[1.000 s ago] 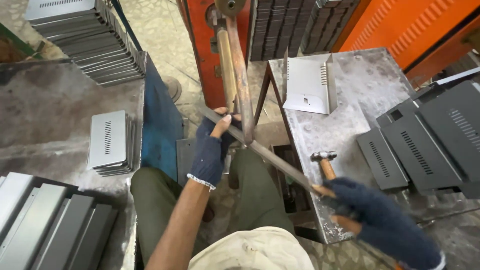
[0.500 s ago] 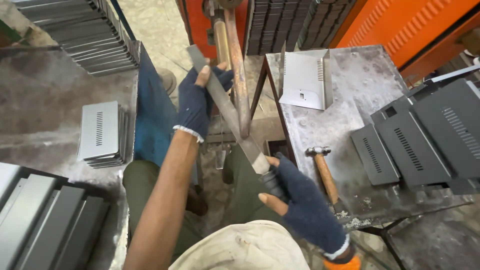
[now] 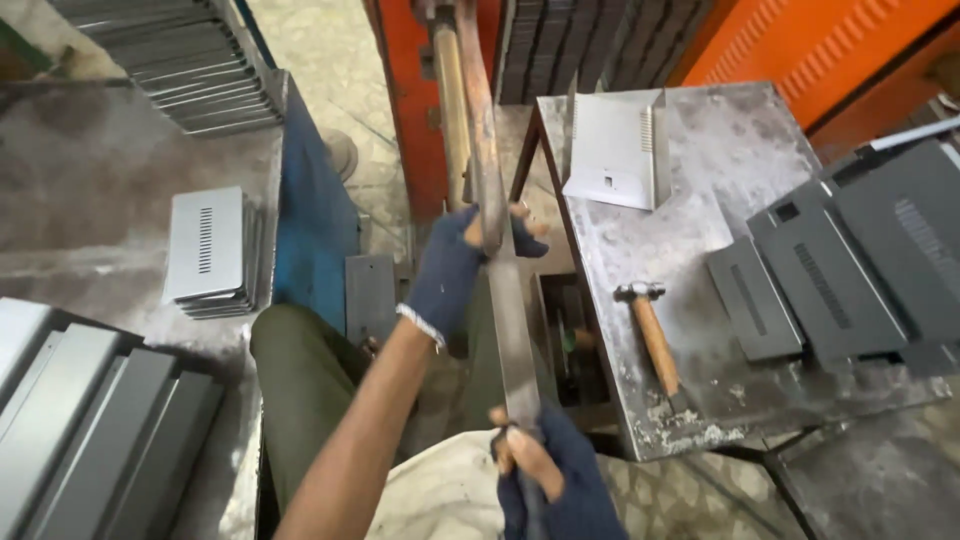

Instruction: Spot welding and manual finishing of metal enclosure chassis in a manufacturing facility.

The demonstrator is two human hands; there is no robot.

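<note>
Because the right hand (image 3: 550,480) sits at the very bottom edge of the view, its wrist and part of its glove are cut off, and the handle of the flat metal file (image 3: 510,330) disappears inside the closed fingers. What exactly the far tip of the file presses on is hard to make out, since the left hand (image 3: 460,265) and the rusty upright bar (image 3: 480,130) cover that spot.

The left arm stretches forward from the lower left, bare up to a dark fingerless glove. Its fingers are closed around the far end of the file, with the bare fingertips (image 3: 525,220) wrapped over the top just beside the bar. The right hand, also in a dark fingerless glove, is clamped on the near end, with the thumb lying along it.

The file runs between the two hands, almost straight away from the person, over the gap beside the metal table (image 3: 740,170). A hammer (image 3: 655,335) lies on this table, near the file but not touching it.
</note>
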